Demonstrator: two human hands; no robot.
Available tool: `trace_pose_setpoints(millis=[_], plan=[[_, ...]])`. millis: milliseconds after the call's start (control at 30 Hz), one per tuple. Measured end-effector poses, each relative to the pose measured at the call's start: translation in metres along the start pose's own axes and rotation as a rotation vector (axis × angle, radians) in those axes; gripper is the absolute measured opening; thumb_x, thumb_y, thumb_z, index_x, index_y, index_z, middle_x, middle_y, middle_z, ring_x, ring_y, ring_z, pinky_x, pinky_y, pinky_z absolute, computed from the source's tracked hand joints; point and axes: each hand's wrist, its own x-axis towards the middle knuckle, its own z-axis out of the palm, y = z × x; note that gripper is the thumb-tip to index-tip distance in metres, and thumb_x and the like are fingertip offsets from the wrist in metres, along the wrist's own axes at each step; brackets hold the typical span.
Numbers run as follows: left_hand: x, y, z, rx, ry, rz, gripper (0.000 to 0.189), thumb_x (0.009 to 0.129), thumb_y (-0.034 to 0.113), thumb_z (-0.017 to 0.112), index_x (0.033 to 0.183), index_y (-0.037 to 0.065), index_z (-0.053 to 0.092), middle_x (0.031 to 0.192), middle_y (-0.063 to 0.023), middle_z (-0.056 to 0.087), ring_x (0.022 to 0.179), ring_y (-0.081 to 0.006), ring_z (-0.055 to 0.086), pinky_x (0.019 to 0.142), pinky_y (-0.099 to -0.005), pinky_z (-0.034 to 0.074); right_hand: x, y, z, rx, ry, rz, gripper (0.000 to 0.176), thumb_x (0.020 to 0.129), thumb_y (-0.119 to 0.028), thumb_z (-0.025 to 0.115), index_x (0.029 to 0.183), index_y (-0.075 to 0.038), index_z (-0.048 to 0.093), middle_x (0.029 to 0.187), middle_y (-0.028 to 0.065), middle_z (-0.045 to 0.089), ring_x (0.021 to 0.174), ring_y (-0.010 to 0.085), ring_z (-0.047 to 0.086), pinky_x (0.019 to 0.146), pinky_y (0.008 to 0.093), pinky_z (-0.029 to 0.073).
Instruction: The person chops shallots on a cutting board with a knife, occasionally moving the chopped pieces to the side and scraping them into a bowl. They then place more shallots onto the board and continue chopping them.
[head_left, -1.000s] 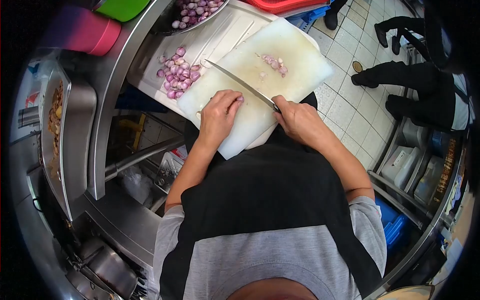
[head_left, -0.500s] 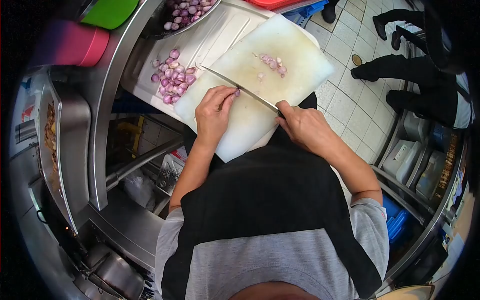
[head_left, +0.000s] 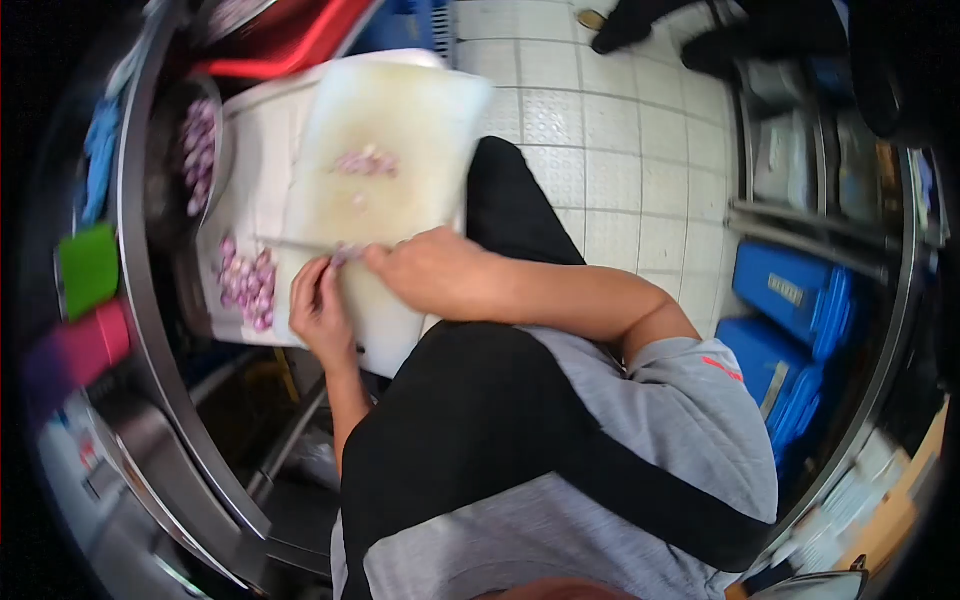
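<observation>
On the white cutting board (head_left: 420, 110), my left hand (head_left: 322, 305) has its fingertips pinched at a small purple shallot (head_left: 346, 252). My right hand (head_left: 435, 272) is closed around a knife (head_left: 300, 245), whose blurred blade points left across the board; the handle is hidden in the fist. Both hands are close together, with the shallot between them. Farther up the board lie several cut shallot pieces (head_left: 367, 162). Left of my left hand, whole shallots (head_left: 247, 283) sit in a pile on the pale tray (head_left: 250, 125) under the board.
A metal bowl (head_left: 220, 150) of shallots stands at the tray's upper left. Behind it is a red basket (head_left: 310, 45). A steel counter edge (head_left: 135, 230) runs along the left. Blue boxes (head_left: 790, 290) sit on the right-hand shelving. Another person's dark shoes (head_left: 620, 35) show at the top.
The view has swung, so the board and hands appear farther left. My right hand has come nearer my left hand, and the knife blade now lies mostly hidden between them.
</observation>
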Motion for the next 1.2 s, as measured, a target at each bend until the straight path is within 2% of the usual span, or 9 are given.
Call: trace_pose_setpoints(millis=[133,200,367,600,800,867,1000,1100,1200], plan=[[-0.001,-0.008,-0.003,0.088,-0.024,0.038,0.014,0.094,0.001,0.063,0.105,-0.007,0.066,0.105,-0.0124,0.067,0.097,-0.0201,0.061,0.090,-0.0314,0.049,0.002,0.002,0.008,0.079,0.049,0.043,0.023,0.089,-0.012,0.051,0.105,0.005,0.053,0.077,0.0199,0.069,0.072,0.0340,0.072,0.061,0.0447,0.055],[-0.001,-0.009,-0.004,0.132,-0.029,0.071,0.015,0.095,0.003,0.063,0.106,-0.007,0.065,0.106,-0.0124,0.066,0.097,-0.0197,0.061,0.091,-0.0313,0.048,0.003,0.006,0.016,0.144,0.162,-0.048,0.023,0.089,-0.013,0.052,0.101,0.006,0.054,0.078,0.0190,0.070,0.072,0.0333,0.072,0.060,0.0434,0.055],[-0.002,-0.023,-0.010,0.042,-0.059,0.007,0.022,0.099,0.010,0.061,0.115,-0.005,0.062,0.109,-0.0099,0.065,0.098,-0.0161,0.060,0.091,-0.0291,0.047,0.007,0.011,0.019,0.109,0.180,-0.124,0.024,0.087,-0.015,0.054,0.098,0.006,0.056,0.077,0.0181,0.069,0.071,0.0323,0.072,0.058,0.0423,0.055],[-0.005,-0.020,-0.003,0.068,0.008,-0.001,0.016,0.096,0.003,0.061,0.108,-0.007,0.064,0.107,-0.0126,0.065,0.098,-0.0192,0.061,0.091,-0.0313,0.049,0.008,0.011,0.019,0.112,0.217,-0.124,0.022,0.087,-0.014,0.053,0.097,0.006,0.056,0.078,0.0184,0.069,0.070,0.0321,0.072,0.059,0.0431,0.055],[-0.003,0.000,0.002,0.032,0.014,0.054,0.013,0.090,-0.005,0.062,0.102,-0.006,0.068,0.106,-0.0143,0.068,0.098,-0.0214,0.064,0.088,-0.0316,0.051,0.006,0.009,0.006,0.081,0.113,-0.068,0.018,0.093,-0.011,0.047,0.105,0.001,0.049,0.075,0.0179,0.069,0.071,0.0347,0.070,0.060,0.0454,0.055],[-0.002,0.010,0.002,0.074,0.039,0.071,0.012,0.088,-0.006,0.064,0.099,-0.005,0.069,0.102,-0.0150,0.069,0.096,-0.0220,0.066,0.087,-0.0309,0.052,0.007,0.010,0.003,-0.002,0.109,-0.094,0.014,0.094,-0.010,0.048,0.102,0.001,0.048,0.074,0.0173,0.069,0.070,0.0344,0.070,0.059,0.0450,0.055],[-0.003,0.015,0.005,0.047,0.131,0.061,0.013,0.086,-0.005,0.067,0.098,-0.003,0.071,0.098,-0.0132,0.071,0.091,-0.0217,0.069,0.082,-0.0307,0.054,0.009,0.016,-0.009,-0.032,0.028,-0.123,0.020,0.094,-0.017,0.056,0.101,-0.001,0.046,0.072,0.0200,0.067,0.069,0.0381,0.068,0.060,0.0469,0.054],[-0.001,0.019,0.003,0.090,0.098,0.108,0.013,0.087,-0.002,0.068,0.099,0.000,0.072,0.097,-0.0120,0.071,0.085,-0.0204,0.070,0.075,-0.0296,0.056,0.004,0.018,-0.024,-0.109,0.001,-0.155,0.019,0.093,-0.015,0.057,0.099,0.000,0.048,0.067,0.0186,0.066,0.064,0.0372,0.067,0.055,0.0455,0.053],[-0.001,0.019,0.001,0.053,0.078,0.040,0.012,0.088,0.000,0.068,0.099,0.000,0.072,0.098,-0.0122,0.072,0.090,-0.0199,0.069,0.081,-0.0296,0.055,-0.013,0.015,-0.040,-0.128,-0.078,-0.109,0.023,0.094,-0.018,0.060,0.102,-0.003,0.045,0.070,0.0181,0.065,0.066,0.0399,0.064,0.057,0.0491,0.049]])
